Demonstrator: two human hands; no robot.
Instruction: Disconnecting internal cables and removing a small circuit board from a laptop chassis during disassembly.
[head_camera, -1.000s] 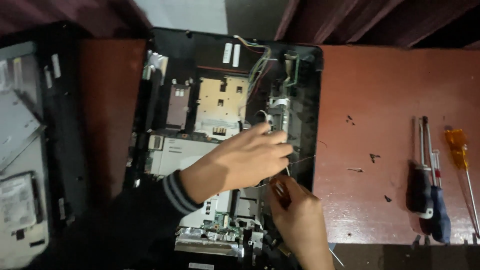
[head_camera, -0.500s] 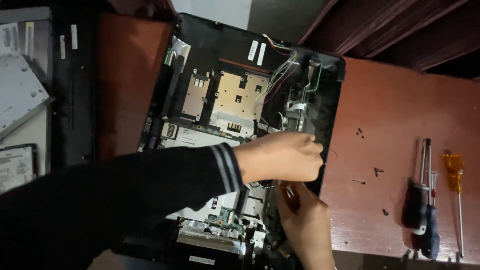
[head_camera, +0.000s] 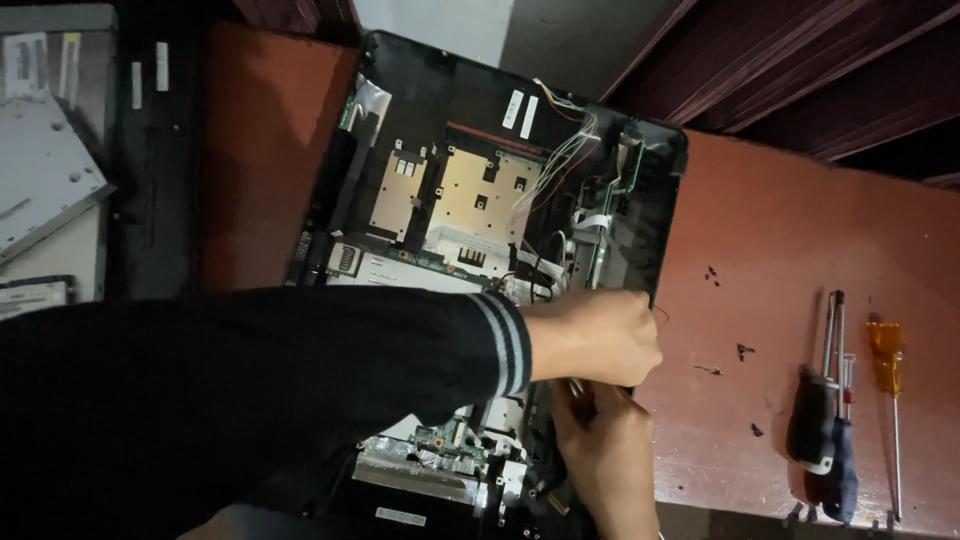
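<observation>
Hands meet at the right edge of the opened laptop (head_camera: 480, 230), which lies on the red table (head_camera: 800, 240). Left hand (head_camera: 595, 335) is curled shut, pressing the casing edge, probably steadying it, while the right hand (head_camera: 605, 450) pinches a thin tool underneath. Screwdrivers (head_camera: 835, 420) lie well right, loose screws (head_camera: 712, 272) between.

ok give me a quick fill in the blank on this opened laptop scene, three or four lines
1. The opened laptop lies on a ____ table.
2. The left hand comes out of a dark sleeve with ____ stripes at the cuff.
3. The right hand sits ____ the left hand in the head view.
4. The yellow-handled screwdriver lies to the ____ of the laptop.

Missing words: red; pale; below; right
</observation>
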